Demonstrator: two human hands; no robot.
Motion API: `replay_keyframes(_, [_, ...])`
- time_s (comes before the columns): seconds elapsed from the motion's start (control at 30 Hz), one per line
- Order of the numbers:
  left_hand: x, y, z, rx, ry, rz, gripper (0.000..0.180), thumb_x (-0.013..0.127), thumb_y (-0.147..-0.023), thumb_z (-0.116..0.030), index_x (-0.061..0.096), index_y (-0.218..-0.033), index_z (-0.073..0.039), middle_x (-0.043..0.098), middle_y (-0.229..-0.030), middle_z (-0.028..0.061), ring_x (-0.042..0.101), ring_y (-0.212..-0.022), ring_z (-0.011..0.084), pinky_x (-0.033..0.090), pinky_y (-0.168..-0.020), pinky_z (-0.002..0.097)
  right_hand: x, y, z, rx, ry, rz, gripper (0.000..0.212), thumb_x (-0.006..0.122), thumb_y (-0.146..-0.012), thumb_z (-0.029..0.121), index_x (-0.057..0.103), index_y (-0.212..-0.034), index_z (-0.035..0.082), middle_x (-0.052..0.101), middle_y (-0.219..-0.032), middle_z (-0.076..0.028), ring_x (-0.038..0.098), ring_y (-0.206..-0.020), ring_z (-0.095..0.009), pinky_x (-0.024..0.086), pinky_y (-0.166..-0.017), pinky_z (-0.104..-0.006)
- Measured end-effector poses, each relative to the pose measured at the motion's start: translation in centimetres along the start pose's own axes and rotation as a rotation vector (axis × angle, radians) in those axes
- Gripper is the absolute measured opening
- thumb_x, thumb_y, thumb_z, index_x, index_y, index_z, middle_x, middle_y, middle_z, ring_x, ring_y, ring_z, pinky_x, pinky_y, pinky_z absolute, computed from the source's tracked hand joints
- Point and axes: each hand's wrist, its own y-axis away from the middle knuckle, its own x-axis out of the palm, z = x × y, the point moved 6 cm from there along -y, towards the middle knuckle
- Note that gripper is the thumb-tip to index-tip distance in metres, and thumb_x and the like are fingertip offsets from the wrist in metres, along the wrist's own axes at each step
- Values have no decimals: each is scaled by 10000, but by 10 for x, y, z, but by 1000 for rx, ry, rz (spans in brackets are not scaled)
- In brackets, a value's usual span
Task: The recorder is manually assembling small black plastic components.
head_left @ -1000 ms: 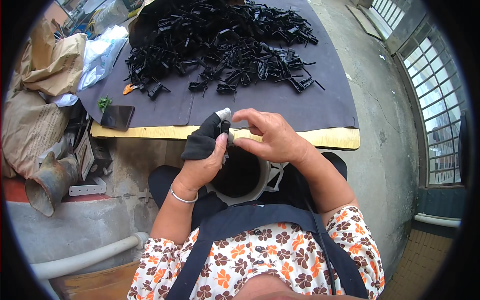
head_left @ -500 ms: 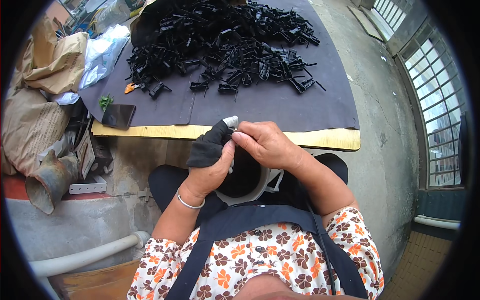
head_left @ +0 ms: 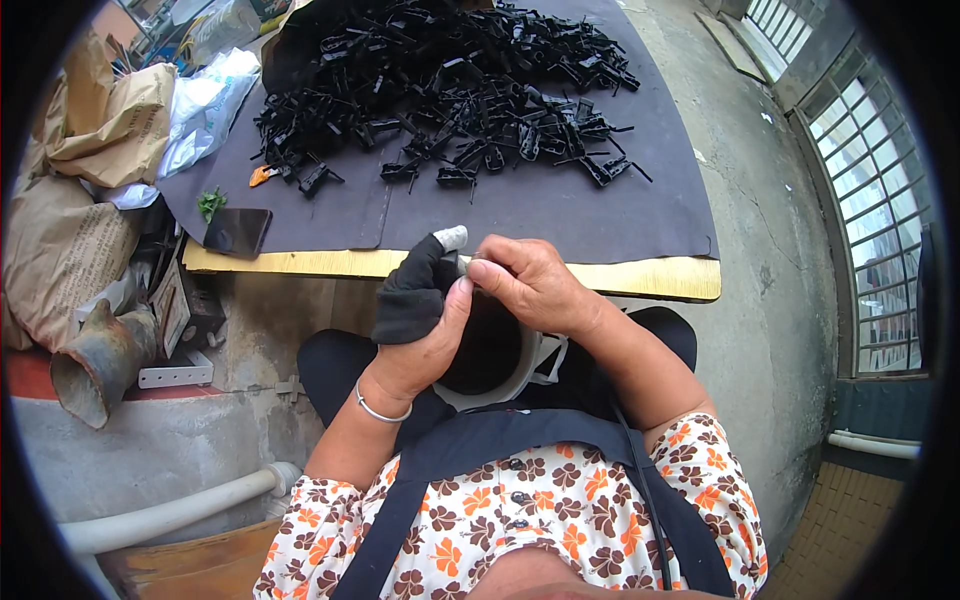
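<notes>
My left hand [head_left: 418, 305] wears a black partial glove, with pale wrapping on its fingertips. Its fingers are closed, and the thumb presses towards the right hand's fingertips. Thumb and forefinger of my bare right hand [head_left: 540, 285] are pinched together against the left fingertips. Whatever lies between the two hands is too small and covered to make out. Below them, between my knees, stands a bucket [head_left: 468, 402] with a pale rim and a dark inside. Beyond the hands, a large heap of black plastic clip-like parts [head_left: 450, 110] covers the far part of the table.
The table [head_left: 560, 225] has a dark mat and a yellow front edge [head_left: 330, 262]. On its left lie a phone [head_left: 238, 232], a green sprig [head_left: 210, 204] and an orange scrap [head_left: 261, 176]. Paper sacks [head_left: 75, 235] and a white plastic bag [head_left: 205, 105] crowd the left side.
The left hand's wrapped forefinger has shifted slightly left and up, away from the right fingertips. Pale wrapping on another left finger now shows. The right hand has barely moved.
</notes>
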Motion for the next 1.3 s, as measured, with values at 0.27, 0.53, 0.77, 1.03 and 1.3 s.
replay_keyframes(0.27, [-10,-4,10,-311,336,-11,367,487,-938,-53,437,-1283,60,603,-908,53,471,-663,41,432,-590,186,-9,3,0,-195,288,51,182,672,-783,159,645,-894,18,644,-761,-144,632,-721,-311,499,-653,-383])
replay_keyframes(0.53, [5,1,13,-142,137,210,340,505,-897,-49,466,-1219,56,604,-778,28,528,-652,71,454,-614,218,-6,2,-8,102,-47,98,137,655,-837,134,620,-838,1,612,-688,-115,561,-600,-186,455,-584,-317])
replay_keyframes(0.77, [7,0,16,-331,204,139,233,496,-873,-16,519,-1098,42,596,-755,34,543,-657,89,461,-632,237,-2,3,-3,-22,85,129,253,566,-922,228,596,-838,-9,556,-640,-138,504,-557,-211,438,-562,-338])
replay_keyframes(1.03, [7,4,3,22,-95,51,221,500,-825,19,540,-1041,39,603,-860,133,589,-765,221,475,-734,300,11,4,-4,25,35,152,322,496,-968,248,559,-793,-15,511,-614,-156,432,-540,-211,424,-553,-349])
replay_keyframes(1.3, [-1,7,1,187,-788,396,271,648,-782,-166,634,-1021,-39,624,-928,152,594,-860,319,469,-783,394,-144,7,-30,364,980,-613,308,563,-895,296,577,-1083,53,660,-945,-179,629,-894,-344,493,-776,-398])
